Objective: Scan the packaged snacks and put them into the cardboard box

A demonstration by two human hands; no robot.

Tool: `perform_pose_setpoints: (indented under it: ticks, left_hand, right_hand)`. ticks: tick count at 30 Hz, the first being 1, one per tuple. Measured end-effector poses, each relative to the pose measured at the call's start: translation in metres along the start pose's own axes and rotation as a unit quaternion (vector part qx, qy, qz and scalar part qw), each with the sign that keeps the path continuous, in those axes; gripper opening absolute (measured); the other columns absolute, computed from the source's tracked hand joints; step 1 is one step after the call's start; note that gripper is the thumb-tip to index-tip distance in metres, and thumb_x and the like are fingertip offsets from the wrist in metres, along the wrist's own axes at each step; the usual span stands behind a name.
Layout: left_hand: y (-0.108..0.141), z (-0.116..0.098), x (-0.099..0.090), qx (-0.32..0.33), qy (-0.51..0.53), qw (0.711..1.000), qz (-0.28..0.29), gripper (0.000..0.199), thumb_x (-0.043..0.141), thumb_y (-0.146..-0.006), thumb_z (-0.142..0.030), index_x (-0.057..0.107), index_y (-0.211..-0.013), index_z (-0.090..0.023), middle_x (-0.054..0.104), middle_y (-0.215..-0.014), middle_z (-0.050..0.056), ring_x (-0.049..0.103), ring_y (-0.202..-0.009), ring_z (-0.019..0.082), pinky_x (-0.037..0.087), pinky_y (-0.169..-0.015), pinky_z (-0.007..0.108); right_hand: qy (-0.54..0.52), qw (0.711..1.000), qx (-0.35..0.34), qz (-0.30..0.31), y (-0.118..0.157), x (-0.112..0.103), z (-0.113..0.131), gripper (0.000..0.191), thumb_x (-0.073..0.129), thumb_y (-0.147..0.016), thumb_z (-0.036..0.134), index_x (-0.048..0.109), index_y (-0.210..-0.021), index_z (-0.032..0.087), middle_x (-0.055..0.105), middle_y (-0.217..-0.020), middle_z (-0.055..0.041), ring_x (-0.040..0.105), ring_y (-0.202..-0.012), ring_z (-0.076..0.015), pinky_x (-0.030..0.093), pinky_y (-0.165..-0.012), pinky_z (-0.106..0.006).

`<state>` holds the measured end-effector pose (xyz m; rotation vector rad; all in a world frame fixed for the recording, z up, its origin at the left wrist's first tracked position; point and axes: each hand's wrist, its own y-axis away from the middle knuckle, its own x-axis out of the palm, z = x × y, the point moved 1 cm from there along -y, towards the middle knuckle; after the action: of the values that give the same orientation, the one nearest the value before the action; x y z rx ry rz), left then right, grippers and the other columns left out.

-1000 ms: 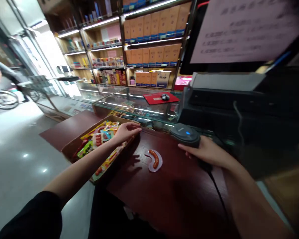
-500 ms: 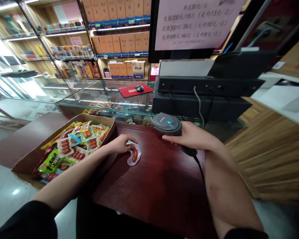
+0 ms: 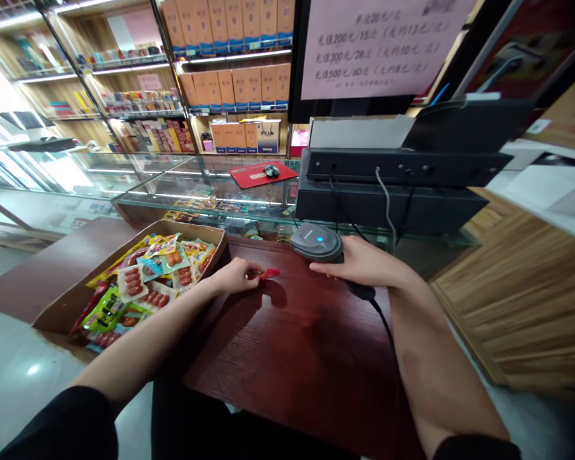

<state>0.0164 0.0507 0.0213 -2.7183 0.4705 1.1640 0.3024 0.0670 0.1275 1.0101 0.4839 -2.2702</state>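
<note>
left hand [image 3: 237, 276]: fingers pinching packet [image 3: 272, 273]
right hand [image 3: 364, 260]: fingers wrapped round scanner [image 3: 315, 240]
packet: likely positioning step; next wants steady pinch

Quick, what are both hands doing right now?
Left hand: closed, fingertips pinching a small red-and-yellow packet.
Right hand: closed around a dark grey plastic handheld scanner.
</note>
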Motion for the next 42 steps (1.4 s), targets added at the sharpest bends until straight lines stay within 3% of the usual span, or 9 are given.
perform_pose_setpoints:
  ticks: [3,5,11,25,31,34,38,40,42]
  left_hand:
    - [-0.004,0.003,-0.006,-0.062,0.022,0.996,-0.057,0.023,0.064,-0.074,-0.034,0.075,-0.079,-0.015,0.064,-0.06,0.001,0.056,-0.056,0.014,0.039,-0.055,0.022]
    - [-0.006,0.006,-0.009,-0.095,0.104,0.987,-0.079,0.028,0.066,-0.073,-0.042,0.071,-0.069,-0.014,0.061,-0.057,0.0,0.056,-0.054,0.013,0.04,-0.053,0.022]
    - [-0.009,0.008,-0.01,-0.126,0.299,0.939,-0.111,0.035,0.076,-0.065,-0.048,0.068,-0.068,-0.014,0.066,-0.066,0.003,0.054,-0.054,0.01,0.046,-0.055,0.023]
    - [-0.007,0.007,-0.011,-0.131,0.309,0.933,-0.127,0.028,0.077,-0.065,-0.041,0.069,-0.066,-0.014,0.063,-0.062,0.001,0.052,-0.052,0.009,0.047,-0.053,0.023]
    - [-0.009,0.003,-0.017,-0.135,0.331,0.922,-0.149,0.034,0.081,-0.06,-0.044,0.07,-0.068,-0.014,0.067,-0.066,0.003,0.054,-0.055,0.01,0.047,-0.054,0.024]
    - [0.002,0.001,-0.044,-0.125,0.336,0.918,-0.167,0.035,0.08,-0.06,-0.046,0.069,-0.068,-0.014,0.067,-0.067,0.003,0.055,-0.056,0.011,0.047,-0.055,0.024]
    - [0.046,0.011,-0.118,-0.127,0.246,0.932,-0.234,0.039,0.074,-0.067,-0.053,0.071,-0.075,-0.015,0.066,-0.069,0.004,0.058,-0.059,0.014,0.049,-0.059,0.027]
    - [0.082,0.018,-0.155,-0.15,0.138,0.933,-0.298,0.045,0.075,-0.065,-0.056,0.073,-0.086,-0.016,0.067,-0.073,0.006,0.061,-0.066,0.019,0.049,-0.062,0.029]
    - [0.119,0.019,-0.176,-0.137,0.002,0.899,-0.416,0.059,0.082,-0.056,-0.053,0.071,-0.104,-0.019,0.069,-0.087,0.008,0.063,-0.084,0.024,0.05,-0.075,0.033]
  right_hand:
    - [0.001,1.0,0.012,0.007,0.0,0.0,0.0,0.044,0.065,-0.077,0.052,0.068,-0.106,0.018,0.07,-0.071,-0.0011,0.063,-0.065,-0.0199,0.047,-0.064,-0.028]
    - [-0.003,1.0,0.023,0.014,-0.001,0.001,0.0,0.04,0.066,-0.077,0.051,0.068,-0.099,0.018,0.069,-0.067,-0.0007,0.062,-0.062,-0.0189,0.047,-0.061,-0.028]
    - [-0.018,0.998,0.04,0.052,-0.008,0.013,-0.004,0.037,0.066,-0.077,0.051,0.067,-0.095,0.019,0.069,-0.065,-0.0008,0.063,-0.06,-0.0184,0.045,-0.057,-0.028]
    - [-0.006,0.999,0.015,0.052,-0.013,0.025,-0.002,0.047,0.065,-0.079,0.051,0.066,-0.112,0.018,0.073,-0.075,-0.0018,0.067,-0.068,-0.0215,0.05,-0.066,-0.03]
    - [0.015,0.999,-0.004,0.03,-0.014,0.022,-0.003,0.045,0.068,-0.075,0.052,0.069,-0.109,0.021,0.074,-0.101,-0.0039,0.067,-0.096,-0.0288,0.051,-0.085,-0.037]
    - [-0.003,1.0,-0.012,0.018,-0.013,0.022,0.0,0.047,0.069,-0.076,0.049,0.068,-0.114,0.021,0.073,-0.108,-0.0045,0.066,-0.1,-0.0302,0.05,-0.089,-0.04]
    - [-0.042,0.999,0.003,0.031,-0.015,0.033,0.008,0.042,0.067,-0.078,0.049,0.067,-0.107,0.019,0.074,-0.088,-0.0043,0.068,-0.081,-0.0258,0.053,-0.075,-0.037]
    - [-0.097,0.994,0.016,0.054,-0.02,0.046,0.015,0.037,0.067,-0.078,0.049,0.067,-0.097,0.018,0.072,-0.076,-0.0032,0.066,-0.066,-0.0218,0.053,-0.065,-0.034]
    - [-0.143,0.988,0.015,0.057,-0.028,0.063,0.029,0.036,0.067,-0.079,0.048,0.065,-0.098,0.017,0.069,-0.07,-0.0024,0.064,-0.063,-0.0201,0.052,-0.062,-0.032]
